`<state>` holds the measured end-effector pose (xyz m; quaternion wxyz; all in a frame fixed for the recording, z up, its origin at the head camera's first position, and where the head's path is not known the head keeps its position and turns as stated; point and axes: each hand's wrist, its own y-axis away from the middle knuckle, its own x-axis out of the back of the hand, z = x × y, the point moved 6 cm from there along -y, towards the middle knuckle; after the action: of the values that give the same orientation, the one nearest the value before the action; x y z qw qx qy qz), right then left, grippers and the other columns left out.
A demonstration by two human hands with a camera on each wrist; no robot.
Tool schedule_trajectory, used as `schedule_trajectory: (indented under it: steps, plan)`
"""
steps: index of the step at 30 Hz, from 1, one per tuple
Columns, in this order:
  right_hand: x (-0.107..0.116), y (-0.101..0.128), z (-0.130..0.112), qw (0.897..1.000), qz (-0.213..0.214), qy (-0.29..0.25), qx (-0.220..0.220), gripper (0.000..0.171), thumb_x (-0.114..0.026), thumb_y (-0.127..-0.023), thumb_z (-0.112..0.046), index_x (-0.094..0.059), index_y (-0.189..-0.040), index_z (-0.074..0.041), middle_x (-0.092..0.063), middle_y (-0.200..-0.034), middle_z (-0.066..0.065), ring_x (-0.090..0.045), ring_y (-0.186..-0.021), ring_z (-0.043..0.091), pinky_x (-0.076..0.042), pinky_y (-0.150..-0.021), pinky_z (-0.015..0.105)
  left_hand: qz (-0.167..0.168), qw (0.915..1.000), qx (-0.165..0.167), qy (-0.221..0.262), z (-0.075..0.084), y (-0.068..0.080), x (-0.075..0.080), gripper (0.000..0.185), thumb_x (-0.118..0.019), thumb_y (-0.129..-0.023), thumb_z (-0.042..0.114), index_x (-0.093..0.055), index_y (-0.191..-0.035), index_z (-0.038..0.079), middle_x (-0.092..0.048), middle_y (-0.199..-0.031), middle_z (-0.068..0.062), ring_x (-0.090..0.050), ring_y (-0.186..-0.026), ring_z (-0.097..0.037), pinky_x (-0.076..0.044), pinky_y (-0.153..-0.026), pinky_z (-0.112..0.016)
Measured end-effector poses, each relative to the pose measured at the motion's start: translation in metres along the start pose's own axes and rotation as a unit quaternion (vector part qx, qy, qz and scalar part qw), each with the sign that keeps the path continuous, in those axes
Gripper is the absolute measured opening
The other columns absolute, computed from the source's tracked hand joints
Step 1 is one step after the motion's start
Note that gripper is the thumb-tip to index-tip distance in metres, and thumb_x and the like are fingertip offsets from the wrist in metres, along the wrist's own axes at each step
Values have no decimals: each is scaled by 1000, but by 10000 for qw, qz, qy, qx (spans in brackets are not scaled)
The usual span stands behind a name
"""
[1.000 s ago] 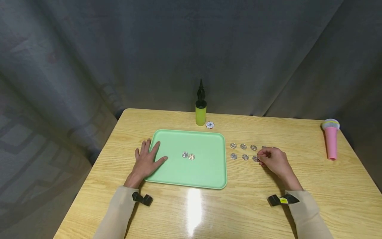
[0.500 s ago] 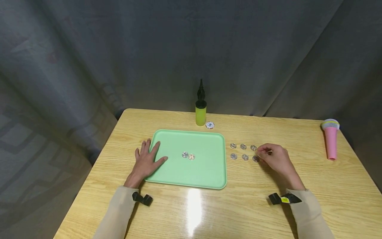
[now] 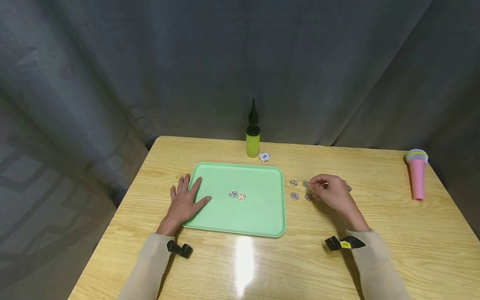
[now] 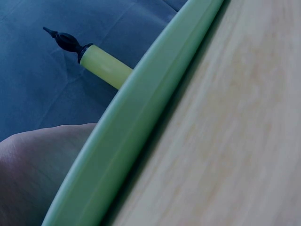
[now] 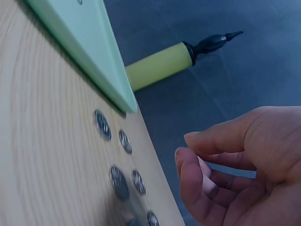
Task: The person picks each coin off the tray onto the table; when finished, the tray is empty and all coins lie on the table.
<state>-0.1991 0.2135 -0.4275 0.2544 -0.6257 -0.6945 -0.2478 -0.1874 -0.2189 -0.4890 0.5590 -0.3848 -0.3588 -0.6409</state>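
Dark curtains hang behind a pale wooden bench (image 3: 393,233) carrying a green tray (image 3: 225,216) with two coins (image 3: 237,195) inside. Flat and relaxed, the left hand (image 3: 183,204) rests on the tray's left rim. Curled fingers of the right hand (image 3: 331,192) hover over the coin rows (image 3: 300,189); whether its grip pinches a coin I cannot tell.

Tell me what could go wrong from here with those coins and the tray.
The right hand hovers over the loose coins on the table, fingers curled; whether it pinches one cannot be told. A thin coin could slip from the fingertips, or the knuckles could scatter the rows. The left hand rests on the tray edge; pressing there might jolt the two coins inside.
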Motion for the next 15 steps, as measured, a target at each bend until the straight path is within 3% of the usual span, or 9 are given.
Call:
schedule_trajectory:
  steps: [15]
  plan:
    - [-27,-13,-29,9991,-245,-266,214,14,-65,-94,-5,-71,-103,4,-67,-89,17,-68,-66,23,-55,-56,28,-8,10000,23,22,0,0,0,81,-61,-94,50,-31,-158,10,-11,-165,-31,-3,-154,-51,-3,-116,-75]
